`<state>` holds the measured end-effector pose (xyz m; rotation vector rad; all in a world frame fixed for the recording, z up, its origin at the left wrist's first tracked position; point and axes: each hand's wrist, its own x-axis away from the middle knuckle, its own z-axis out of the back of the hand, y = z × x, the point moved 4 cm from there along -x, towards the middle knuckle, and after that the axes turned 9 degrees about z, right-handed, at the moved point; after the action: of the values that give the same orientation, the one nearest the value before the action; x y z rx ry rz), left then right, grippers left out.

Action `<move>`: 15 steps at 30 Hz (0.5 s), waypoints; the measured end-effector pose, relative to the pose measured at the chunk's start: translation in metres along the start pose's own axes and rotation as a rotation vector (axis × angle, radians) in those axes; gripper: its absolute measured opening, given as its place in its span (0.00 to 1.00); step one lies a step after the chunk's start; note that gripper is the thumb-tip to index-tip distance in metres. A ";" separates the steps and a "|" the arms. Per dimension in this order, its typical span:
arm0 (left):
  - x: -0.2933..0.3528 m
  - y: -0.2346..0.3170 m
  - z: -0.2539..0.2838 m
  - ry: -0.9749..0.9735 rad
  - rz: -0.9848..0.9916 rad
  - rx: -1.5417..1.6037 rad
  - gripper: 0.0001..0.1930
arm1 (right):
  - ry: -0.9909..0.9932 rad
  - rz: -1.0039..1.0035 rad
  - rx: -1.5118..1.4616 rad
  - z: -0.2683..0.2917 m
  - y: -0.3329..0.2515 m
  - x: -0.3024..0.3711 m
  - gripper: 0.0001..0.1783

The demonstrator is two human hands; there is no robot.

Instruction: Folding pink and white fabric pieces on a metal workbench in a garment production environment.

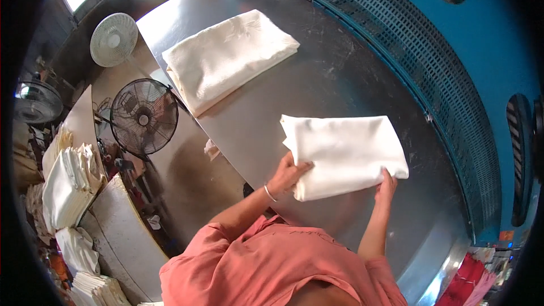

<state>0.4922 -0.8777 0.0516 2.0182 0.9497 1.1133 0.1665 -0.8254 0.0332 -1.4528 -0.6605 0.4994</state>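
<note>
A folded white cloth (348,150) is held by its near side over the metal table. My left hand (289,174) grips its left edge, the thumb on top and the fingers hidden beneath. At the near right corner, my right hand (386,186) pinches the cloth with the thumb uppermost. Farther off to the left, a larger stack of folded cream cloth (232,59) lies flat on the table, apart from both hands. Loose layers stick out at the left end of the cloth I hold.
The shiny metal table (249,136) ends on the left. Along its far and right side runs a blue machine (504,39) with a perforated guard (419,45). Left of the table stand a black fan (143,119) and a white fan (114,39). Folded cloth piles (71,187) lie at far left.
</note>
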 end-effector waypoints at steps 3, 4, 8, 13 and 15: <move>-0.010 0.055 0.056 0.074 -0.018 0.189 0.15 | -0.187 0.171 -0.123 -0.101 -0.050 -0.013 0.18; -0.006 0.082 0.078 0.092 -0.078 0.191 0.14 | -0.270 0.170 -0.140 -0.153 -0.080 0.001 0.19; 0.015 0.175 0.158 0.213 -0.431 0.055 0.09 | -0.520 0.331 -0.253 -0.304 -0.135 0.005 0.17; 0.027 0.250 0.232 0.482 -0.741 -0.160 0.08 | -0.659 0.318 -0.320 -0.442 -0.133 0.000 0.14; 0.019 0.258 0.251 0.497 -0.758 -0.150 0.08 | -0.675 0.258 -0.277 -0.479 -0.118 0.001 0.13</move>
<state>0.7933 -1.0463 0.1543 1.0864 1.6377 1.1916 0.4825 -1.1848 0.1525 -1.6411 -1.1100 1.1644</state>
